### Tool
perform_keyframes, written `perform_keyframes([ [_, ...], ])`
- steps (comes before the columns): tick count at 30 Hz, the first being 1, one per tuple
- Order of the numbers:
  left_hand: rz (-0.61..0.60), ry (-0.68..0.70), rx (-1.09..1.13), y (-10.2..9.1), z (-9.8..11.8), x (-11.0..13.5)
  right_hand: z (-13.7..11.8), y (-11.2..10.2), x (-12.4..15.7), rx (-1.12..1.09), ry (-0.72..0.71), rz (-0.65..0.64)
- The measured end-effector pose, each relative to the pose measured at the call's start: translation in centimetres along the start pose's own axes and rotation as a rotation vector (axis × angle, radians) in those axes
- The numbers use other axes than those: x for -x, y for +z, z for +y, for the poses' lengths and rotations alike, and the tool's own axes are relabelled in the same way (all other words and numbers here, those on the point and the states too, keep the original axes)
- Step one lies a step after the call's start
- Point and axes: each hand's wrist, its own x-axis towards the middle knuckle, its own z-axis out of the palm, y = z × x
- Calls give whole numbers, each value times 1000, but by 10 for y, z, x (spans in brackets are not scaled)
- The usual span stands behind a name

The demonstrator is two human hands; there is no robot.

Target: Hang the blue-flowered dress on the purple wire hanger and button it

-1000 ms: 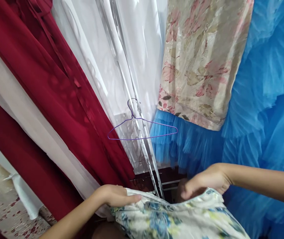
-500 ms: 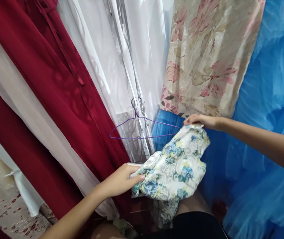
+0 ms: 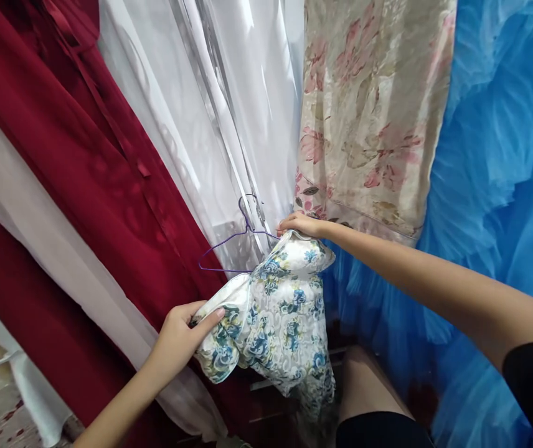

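Observation:
A white garment with blue flowers (image 3: 276, 317) hangs between my two hands. My left hand (image 3: 180, 339) pinches its lower left edge, fingers closed on the cloth. My right hand (image 3: 301, 225) grips the garment's top and holds it against the right end of a purple wire hanger (image 3: 229, 244). The hanger's hook sits on a shiny silver strip (image 3: 229, 143) among white sheer fabric. The right half of the hanger is hidden behind the garment.
Dark red cloth (image 3: 84, 155) and a white band hang at the left. A beige dress with pink flowers (image 3: 369, 112) and blue tulle (image 3: 495, 155) hang at the right. My knee (image 3: 364, 386) shows at the bottom.
Both hands lifted the blue-flowered garment from low down. My right hand carried its top left to the hanger's right end; my left hand stays on the lower edge.

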Motion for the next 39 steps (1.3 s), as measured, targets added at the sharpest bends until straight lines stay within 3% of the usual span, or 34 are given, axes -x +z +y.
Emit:
perform_keyframes([
  [8,-56,125,-217,-27,-59,-14,-2,15,18,-61,32,-250],
  [12,-145,220,-514,-36,-87,-33,-8,10,25,-130,81,-325],
  [17,-16,114,-761,-54,-108,-61,-8,2,24,-182,122,-357],
  [20,153,117,-794,-67,-106,-84,-7,0,23,-266,157,-367],
  [22,209,170,-687,-71,-99,-101,-7,2,23,-318,180,-365],
  [27,83,214,-147,-52,-72,-129,-6,8,32,-380,212,-331],
  [30,156,235,-99,-34,-59,-128,0,4,48,-447,242,-281],
  [35,461,183,-178,-24,-56,-114,18,-14,90,-468,134,-184],
  [37,489,156,-178,-26,-55,-110,27,-19,106,-358,108,-147],
  [39,439,160,-116,-27,-51,-109,31,-22,115,-232,87,-90],
])
